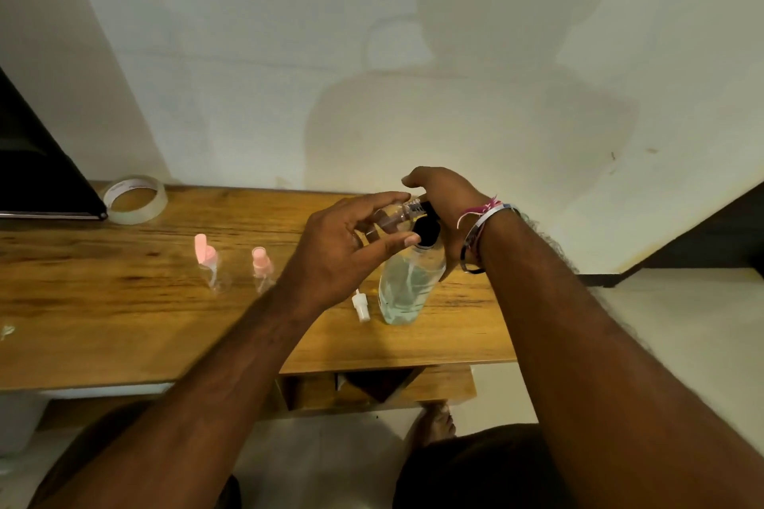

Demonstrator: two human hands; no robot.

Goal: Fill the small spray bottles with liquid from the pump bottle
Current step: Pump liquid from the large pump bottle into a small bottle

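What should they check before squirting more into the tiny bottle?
1. Small spray bottle held by left hand: ok.
2. Its mouth at the black pump nozzle: ok, they meet.
3. Right hand on the pump bottle: ok.
4. Pump bottle has liquid: ok.
5. Liquid level in the small bottle: cannot tell.
6. White sprayer top lying ready on the table: ok.

Dim warm light; person's shadow on wall (454, 95); wide-angle edge distortion.
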